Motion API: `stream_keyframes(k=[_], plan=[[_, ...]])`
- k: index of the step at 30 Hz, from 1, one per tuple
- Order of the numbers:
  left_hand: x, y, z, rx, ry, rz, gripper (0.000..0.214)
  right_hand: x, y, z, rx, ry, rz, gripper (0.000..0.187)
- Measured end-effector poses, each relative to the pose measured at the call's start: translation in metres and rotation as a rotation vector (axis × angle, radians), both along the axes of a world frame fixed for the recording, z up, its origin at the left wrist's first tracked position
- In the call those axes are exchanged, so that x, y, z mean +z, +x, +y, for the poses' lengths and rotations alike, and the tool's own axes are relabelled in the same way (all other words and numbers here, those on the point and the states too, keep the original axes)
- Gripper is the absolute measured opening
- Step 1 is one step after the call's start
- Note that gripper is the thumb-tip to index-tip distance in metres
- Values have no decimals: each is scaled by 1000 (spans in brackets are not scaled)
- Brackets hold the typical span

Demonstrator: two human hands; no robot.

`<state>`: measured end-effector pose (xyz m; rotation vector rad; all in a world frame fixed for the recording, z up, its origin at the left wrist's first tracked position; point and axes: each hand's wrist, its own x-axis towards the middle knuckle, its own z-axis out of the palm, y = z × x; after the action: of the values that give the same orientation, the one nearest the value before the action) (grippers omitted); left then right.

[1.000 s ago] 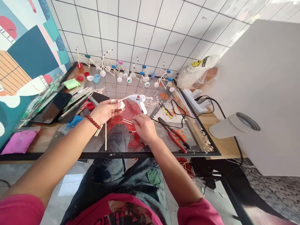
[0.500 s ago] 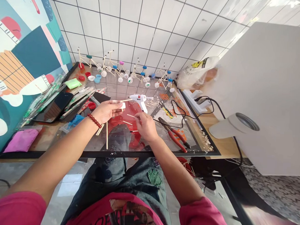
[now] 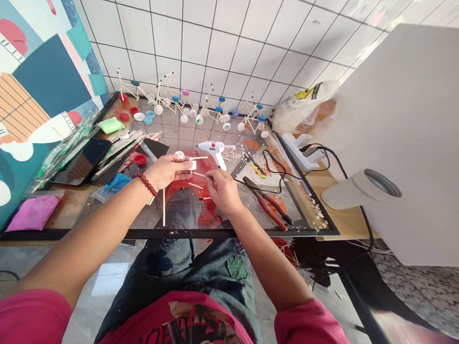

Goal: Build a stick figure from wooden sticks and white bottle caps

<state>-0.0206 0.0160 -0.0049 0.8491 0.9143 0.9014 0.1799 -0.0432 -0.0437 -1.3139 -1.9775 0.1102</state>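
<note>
My left hand (image 3: 168, 170) hovers over the glass table (image 3: 227, 227), its fingers closed on a small white cap with a thin wooden stick (image 3: 198, 158) pointing right. My right hand (image 3: 221, 189) is just to its right, pinching a short wooden stick (image 3: 199, 174) whose tip points toward the left hand. A white glue gun (image 3: 215, 151) lies on the glass just beyond both hands. More sticks (image 3: 162, 205) lie under the left wrist.
Red-handled pliers (image 3: 268, 203) lie right of my right hand beside a black cable (image 3: 278, 171). Several stick-and-cap models (image 3: 190, 107) stand along the tiled wall. Bottle caps (image 3: 140, 116), packets, a dark tablet (image 3: 83, 160) and a pink bag (image 3: 32, 213) fill the left side.
My right hand lifted a short stick off the glass and brought it toward the left hand. The left hand turned its cap piece slightly and drew nearer.
</note>
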Motion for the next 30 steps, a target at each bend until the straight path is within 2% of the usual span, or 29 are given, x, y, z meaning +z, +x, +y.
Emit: stream_keyframes(k=[6,11,16,24,28,30], plan=[[0,1,-2,-35,38,24,40,1,0,-1,17,9,12,18],[-2,4,-3,-33,42,60,45,3,-1,-3,41,9,24,17],[2,2,-2,-19,85,6,40,5,-2,-3,46,4,-54,17],[8,-4,6,171,127,-82,31,6,-5,4,-4,-138,-235,18],[9,-7,9,158,120,-136,24,8,-4,4,-16,-135,-206,15],[9,-9,10,132,127,-128,20,12,3,1,-88,-118,-131,14]])
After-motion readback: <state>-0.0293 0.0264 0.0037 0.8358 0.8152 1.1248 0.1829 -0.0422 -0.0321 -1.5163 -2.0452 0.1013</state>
